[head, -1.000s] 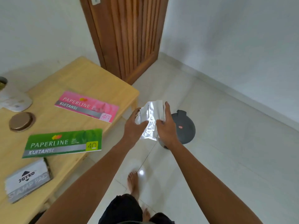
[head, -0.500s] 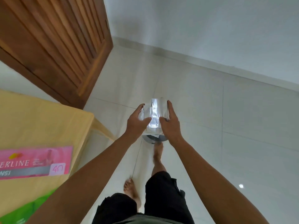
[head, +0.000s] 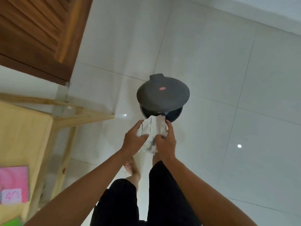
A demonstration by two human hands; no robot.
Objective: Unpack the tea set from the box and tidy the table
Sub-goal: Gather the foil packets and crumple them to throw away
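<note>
A crumpled bundle of white wrapping paper [head: 154, 128] is held between both hands. My left hand [head: 133, 141] grips its left side and my right hand [head: 166, 141] grips its right side. The bundle's top edge reaches the mouth of a dark grey pedal bin [head: 172, 115] standing on the floor. The bin's domed lid [head: 162, 93] is tilted up and open. No tea set or box is in view.
The light wooden table [head: 24, 136] fills the left edge, with a pink receipt book [head: 13, 185] on it and a green one [head: 11, 222] at the corner. A brown wooden door [head: 37, 33] is at the upper left. White tiled floor [head: 236, 111] lies to the right.
I have stepped closer to the bin and looked down. The bin's lid has swung open. Both hands have lowered the paper bundle to the bin's mouth.
</note>
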